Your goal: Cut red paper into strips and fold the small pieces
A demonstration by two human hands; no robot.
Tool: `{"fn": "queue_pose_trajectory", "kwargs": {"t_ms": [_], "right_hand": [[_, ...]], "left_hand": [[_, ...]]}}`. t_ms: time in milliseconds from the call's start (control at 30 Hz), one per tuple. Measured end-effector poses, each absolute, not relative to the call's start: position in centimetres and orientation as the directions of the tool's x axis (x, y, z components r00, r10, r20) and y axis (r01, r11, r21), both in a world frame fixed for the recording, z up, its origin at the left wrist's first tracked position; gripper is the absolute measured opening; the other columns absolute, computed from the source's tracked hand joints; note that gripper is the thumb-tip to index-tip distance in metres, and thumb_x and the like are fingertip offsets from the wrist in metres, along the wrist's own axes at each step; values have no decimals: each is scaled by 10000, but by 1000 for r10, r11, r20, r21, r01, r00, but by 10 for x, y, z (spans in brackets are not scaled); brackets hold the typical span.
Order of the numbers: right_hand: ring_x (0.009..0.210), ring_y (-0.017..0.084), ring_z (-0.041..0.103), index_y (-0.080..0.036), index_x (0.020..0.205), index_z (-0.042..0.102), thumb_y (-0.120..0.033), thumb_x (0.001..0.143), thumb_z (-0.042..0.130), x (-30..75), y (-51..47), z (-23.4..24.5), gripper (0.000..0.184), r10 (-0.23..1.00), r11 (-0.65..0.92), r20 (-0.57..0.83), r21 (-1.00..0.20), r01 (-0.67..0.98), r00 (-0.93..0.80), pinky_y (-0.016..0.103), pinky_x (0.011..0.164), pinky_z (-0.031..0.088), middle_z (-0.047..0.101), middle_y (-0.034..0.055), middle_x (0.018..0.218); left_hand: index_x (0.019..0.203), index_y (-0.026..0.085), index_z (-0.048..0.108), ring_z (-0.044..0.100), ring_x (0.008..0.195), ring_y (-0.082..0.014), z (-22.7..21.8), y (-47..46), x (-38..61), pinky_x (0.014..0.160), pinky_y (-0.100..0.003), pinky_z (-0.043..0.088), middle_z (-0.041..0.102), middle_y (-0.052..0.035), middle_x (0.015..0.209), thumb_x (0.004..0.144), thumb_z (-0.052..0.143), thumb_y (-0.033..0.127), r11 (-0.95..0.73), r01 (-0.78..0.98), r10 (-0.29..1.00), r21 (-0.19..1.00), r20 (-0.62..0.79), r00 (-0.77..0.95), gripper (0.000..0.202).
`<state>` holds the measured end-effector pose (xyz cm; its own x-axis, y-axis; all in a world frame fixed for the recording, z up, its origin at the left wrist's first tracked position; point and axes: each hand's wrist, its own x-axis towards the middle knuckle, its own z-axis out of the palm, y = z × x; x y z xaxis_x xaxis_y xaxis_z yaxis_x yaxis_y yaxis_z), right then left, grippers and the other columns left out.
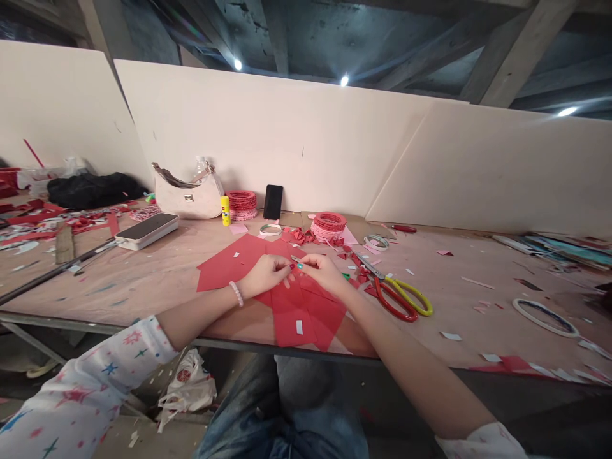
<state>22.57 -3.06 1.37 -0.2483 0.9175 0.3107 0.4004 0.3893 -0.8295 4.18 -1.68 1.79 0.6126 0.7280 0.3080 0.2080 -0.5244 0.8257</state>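
The left hand point(265, 275) and right hand point(325, 271) both pinch toward a small scrap point(292, 259), too tiny to make out well, just above loose red paper sheets point(306, 312) on the tabletop point(157, 280). A fingertip slip could lose it among the red paper bits point(356, 271); a dragging wrist could push the sheets against the scissors point(399, 296).
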Motion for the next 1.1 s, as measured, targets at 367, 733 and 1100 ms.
{"fn": "queue_pose_trajectory", "kwargs": {"t_ms": [367,733,1100], "right_hand": [[581,127,488,-179,638,545,-299,724,531,224,-32,16,149,923,385,355,-828,408,-150,256,551,372,557,-8,619],[611,132,516,-176,801,590,-299,754,504,224,-33,20,157,918,394,347,-847,357,-190,275,591,413,594,17,739],[617,126,451,-197,750,502,-217,753,440,218,-38,17,65,839,542,434,-722,431,-327,247,573,354,477,-24,670]], "left_hand": [[646,144,600,612,558,-130,20,-20,43,596,-207,448,643,-1,584,843,429,250,-610,289,728,738,378,572,281],[663,145,630,607,576,-135,18,-19,44,606,-211,440,662,-11,592,866,428,312,-605,278,750,746,417,514,331],[678,142,574,589,490,-118,17,-21,44,542,-206,444,623,-5,577,868,409,274,-611,256,687,749,341,642,284]]}}
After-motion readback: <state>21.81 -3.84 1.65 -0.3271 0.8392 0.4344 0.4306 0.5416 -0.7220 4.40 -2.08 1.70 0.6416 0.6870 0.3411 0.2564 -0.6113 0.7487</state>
